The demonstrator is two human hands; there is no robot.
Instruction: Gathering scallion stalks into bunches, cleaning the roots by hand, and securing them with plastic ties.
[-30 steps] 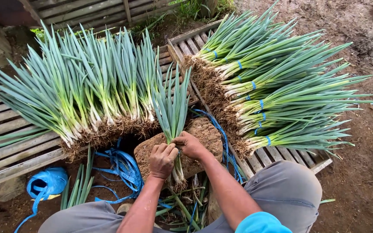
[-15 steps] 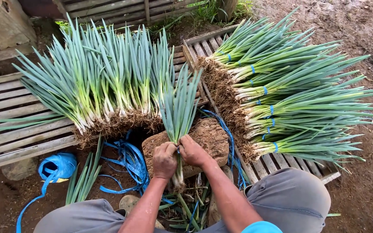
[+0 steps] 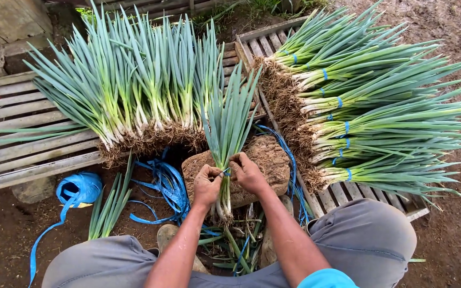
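A small bunch of green onions [image 3: 226, 128] stands upright on a wooden block [image 3: 265, 157] between my knees. My left hand [image 3: 207, 184] and my right hand [image 3: 247, 172] both grip the bunch at its pale stems, pinching a blue strap [image 3: 225, 172] wound around it. The roots hang down below my hands. A large loose pile of green onions [image 3: 129, 90] lies on the left wooden pallet [image 3: 22, 133]. Tied bundles with blue bands [image 3: 358, 106] are stacked on the right pallet [image 3: 358, 194].
Loose blue strapping [image 3: 161, 184] lies on the dirt beside the block, and a blue strap roll [image 3: 78, 188] sits at lower left. A few loose onions [image 3: 110, 205] lie near my left knee. Trimmed scraps litter the ground between my legs. Bare soil surrounds the pallets.
My hands stay on the bunch and have shifted slightly on the stems. The camera has tilted, so the scene sits lower and more to the right.
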